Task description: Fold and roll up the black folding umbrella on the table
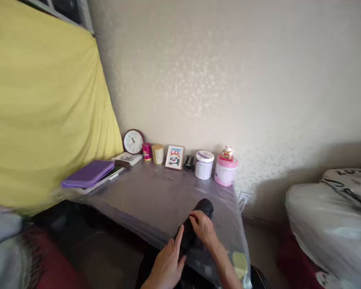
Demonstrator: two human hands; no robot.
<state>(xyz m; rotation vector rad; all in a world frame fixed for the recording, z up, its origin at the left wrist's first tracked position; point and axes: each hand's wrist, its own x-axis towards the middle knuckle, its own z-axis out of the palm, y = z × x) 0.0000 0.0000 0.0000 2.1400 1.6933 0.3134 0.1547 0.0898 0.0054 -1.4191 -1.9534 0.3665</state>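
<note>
A long, dark black roll, looking like a folded umbrella [205,206], lies slantwise at the front right of the covered table [144,194]. My left hand [168,259] holds its near part, with the index finger stretched along its side and the thumb apart; the other fingers are partly hidden. Farther up the roll, my right hand [203,228] is closed, thumb and fingers pinching its upper side. The far rounded end sticks out beyond my right hand. Its near end is lost against dark clothing.
Along the wall stand a clock [134,141], a pink can [147,152], a beige container [158,154], a panda picture frame [175,157], a black object [189,163], a white tub [203,170] and a pink-lidded tub [224,172] bearing a figurine [227,152]. A purple folder [88,174] lies left.
</note>
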